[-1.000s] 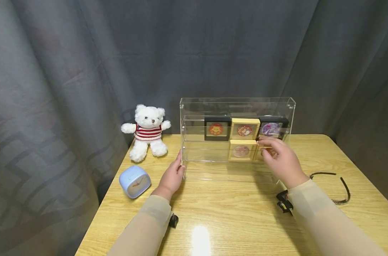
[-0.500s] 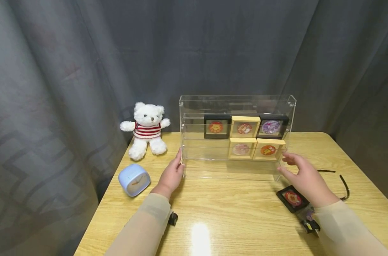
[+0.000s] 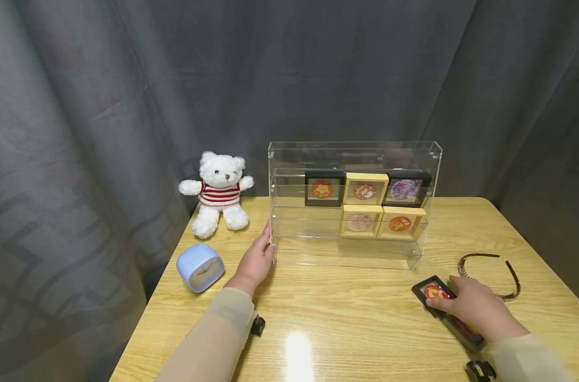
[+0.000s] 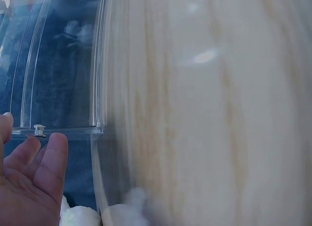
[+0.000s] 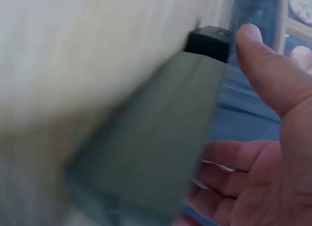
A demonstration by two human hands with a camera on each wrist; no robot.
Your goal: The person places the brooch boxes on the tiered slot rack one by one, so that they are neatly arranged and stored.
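On the tabletop, with the clear rack as the landmark, two dark-edged pieces lie in front of its right end: the black frame nearer the rack, and the second frame just beyond it, farther from the rack and partly hidden by the hand. The right hand is by far the nearer one. Its grip is spread, thumb apart from the fingers; no firm pinch shows, and contact with either piece cannot be told for certain. From this grip, the black frame lies on the rack's side, at the thumb and fingertips, while the second frame lies below the palm. The black frame looks about square, so I cannot pick a long axis; together the pair slant away from the rack's right end. The left hand rests with extended fingers against the rack's left side, well apart from both. Five frames stand in the rack.
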